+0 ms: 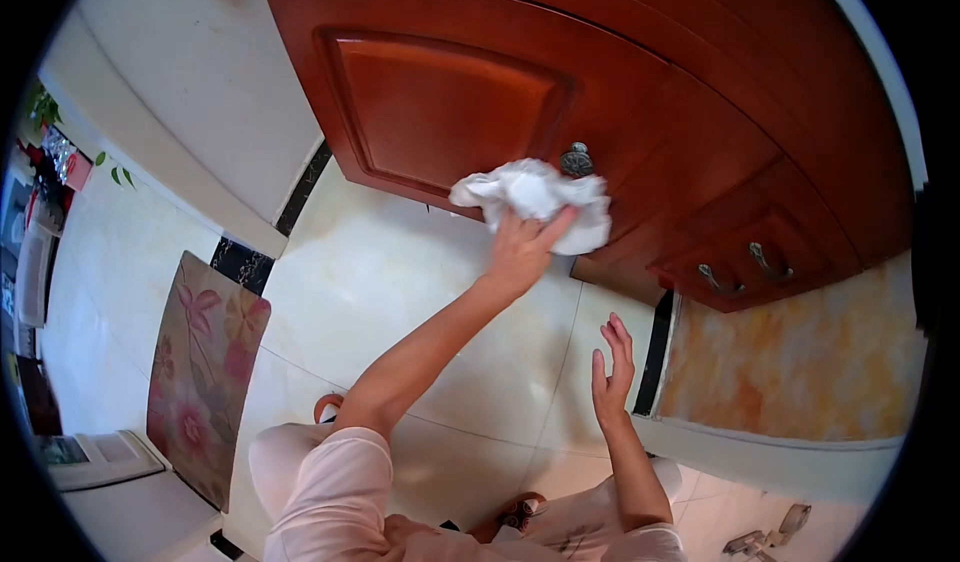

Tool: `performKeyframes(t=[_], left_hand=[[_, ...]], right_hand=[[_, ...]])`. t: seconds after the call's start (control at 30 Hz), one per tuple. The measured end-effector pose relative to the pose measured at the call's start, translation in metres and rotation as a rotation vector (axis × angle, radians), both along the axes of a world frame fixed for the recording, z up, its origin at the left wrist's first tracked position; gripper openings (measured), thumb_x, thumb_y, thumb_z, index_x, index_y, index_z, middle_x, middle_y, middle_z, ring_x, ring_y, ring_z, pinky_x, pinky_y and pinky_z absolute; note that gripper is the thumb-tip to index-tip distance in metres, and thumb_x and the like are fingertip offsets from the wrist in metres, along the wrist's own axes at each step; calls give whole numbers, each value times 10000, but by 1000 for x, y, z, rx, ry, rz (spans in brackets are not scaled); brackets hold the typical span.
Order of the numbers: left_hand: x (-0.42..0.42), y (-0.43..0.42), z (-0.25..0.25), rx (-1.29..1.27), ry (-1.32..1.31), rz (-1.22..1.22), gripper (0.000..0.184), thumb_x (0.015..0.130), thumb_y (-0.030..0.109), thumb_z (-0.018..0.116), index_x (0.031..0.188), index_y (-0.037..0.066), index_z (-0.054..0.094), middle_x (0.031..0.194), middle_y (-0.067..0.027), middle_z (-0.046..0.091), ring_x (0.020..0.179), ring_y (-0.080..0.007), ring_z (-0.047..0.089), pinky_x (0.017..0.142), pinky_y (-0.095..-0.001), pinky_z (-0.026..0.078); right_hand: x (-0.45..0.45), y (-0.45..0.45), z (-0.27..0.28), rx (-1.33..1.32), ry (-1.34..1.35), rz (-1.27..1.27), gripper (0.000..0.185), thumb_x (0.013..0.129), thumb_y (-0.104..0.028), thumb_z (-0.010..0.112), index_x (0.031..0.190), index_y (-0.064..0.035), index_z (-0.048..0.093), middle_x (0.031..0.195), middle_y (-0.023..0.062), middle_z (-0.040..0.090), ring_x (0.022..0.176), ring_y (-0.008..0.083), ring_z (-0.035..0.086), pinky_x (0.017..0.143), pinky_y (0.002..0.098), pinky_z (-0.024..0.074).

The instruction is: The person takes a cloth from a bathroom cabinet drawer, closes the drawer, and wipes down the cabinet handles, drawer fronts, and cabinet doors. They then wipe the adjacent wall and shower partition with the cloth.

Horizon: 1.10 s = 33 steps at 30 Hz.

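The white cloth (532,192) lies across the lower edge of the red-brown cabinet (440,102), its upper part over the wooden front just beside the round knob (577,160), its lower folds out past the edge and over the floor. Whether it touches the knob I cannot tell. The left hand (527,250) holds the bunched cloth, fingers partly hidden in it and slightly blurred. The right hand (614,374) is held up loosely, fingers raised and thumb apart, well away from the cabinet front and nearest the black strip (655,352) along the edge of the orange-patterned surface (800,362).

Open room: the pale tiled floor (370,272) spreads below the cabinet's bottom edge, bare between the left forearm and the flowered mat (205,372), and there is clear air between the two hands. The tightest spot is around the cloth, with the knob close above it. The white wall (190,82) bounds the left side.

Counted: one cloth, one cabinet, one round knob, two curved pulls (770,260) on the panel at the right, one flowered mat, two shoes (520,513) partly in sight, two hands
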State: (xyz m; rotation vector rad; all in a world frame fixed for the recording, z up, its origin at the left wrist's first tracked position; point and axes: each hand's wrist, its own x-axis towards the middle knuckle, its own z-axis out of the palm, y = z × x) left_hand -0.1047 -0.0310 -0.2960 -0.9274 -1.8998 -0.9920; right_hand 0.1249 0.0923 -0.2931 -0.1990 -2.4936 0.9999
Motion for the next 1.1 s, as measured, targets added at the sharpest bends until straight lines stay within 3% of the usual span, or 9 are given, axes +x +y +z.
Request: performKeyframes(t=[0.07,0.17,0.27,0.57,0.6,0.73,0.77,0.93,1.1], left_hand=[[0,11,49,43,-3,18,582,647,10,624,1212,149,597,1185,-143,551,1101,-441,468,924,-552,356],[1,23,38,113,-20,78,557,642,-29,583,1155,180,642,1013,-67,585,994,-364,485,875,-488,370],[-4,20,-3,84,-11,61,440,706,60,648,1141,115,617,1153,-140,580,1111,-440,459,942,-532,341],[0,-38,-80,-26,-272,206,474,702,-34,539,1163,60,592,1215,-231,505,1135,-463,440,968,-499,352],[-3,-44,-80,23,-274,254,577,709,-19,548,1277,81,526,1186,-227,521,1041,-442,472,921,-501,365],[-28,-68,-70,302,-387,399,652,760,6,530,1379,-43,331,1366,-293,368,1261,-461,345,1085,-454,254],[-40,-75,-63,452,-518,399,668,788,22,522,1397,-75,264,1439,-272,291,1360,-399,241,1137,-412,165],[-88,-105,-16,892,-570,419,570,906,83,440,1409,-79,227,1501,-244,177,1391,-362,180,1140,-379,139],[-69,-66,-36,868,-645,414,562,928,101,433,1409,-79,206,1496,-268,153,1397,-373,140,1152,-369,100]], right_hand=[[-1,1,0,-14,-7,15,337,847,-20,517,1176,52,541,1355,198,451,1244,338,454,1031,391,355],[-8,1,6,-18,-9,44,335,846,-21,522,1172,49,541,1349,195,456,1242,337,455,1028,389,359],[-10,-2,3,-50,-29,58,335,843,-26,529,1170,46,542,1345,191,460,1237,336,458,1025,384,363],[-3,-11,9,-161,-46,63,331,853,-40,532,1176,32,537,1348,173,462,1141,297,530,923,373,448],[-2,-11,9,-172,-41,63,328,854,-40,530,1175,32,537,1349,171,461,1113,286,548,903,368,460],[-2,-9,2,-210,-3,54,324,858,-40,529,1173,34,533,1350,170,461,1012,254,597,859,343,478],[-3,-9,0,-208,-6,62,326,859,-40,529,1176,33,531,1348,171,462,1005,252,600,854,339,479],[-2,-6,-4,-191,-31,86,341,856,-34,534,1191,29,523,1347,172,462,953,235,617,835,324,483],[-1,-6,-13,-179,-55,103,332,868,-7,510,1197,37,515,1350,170,456,925,216,619,814,305,489]])
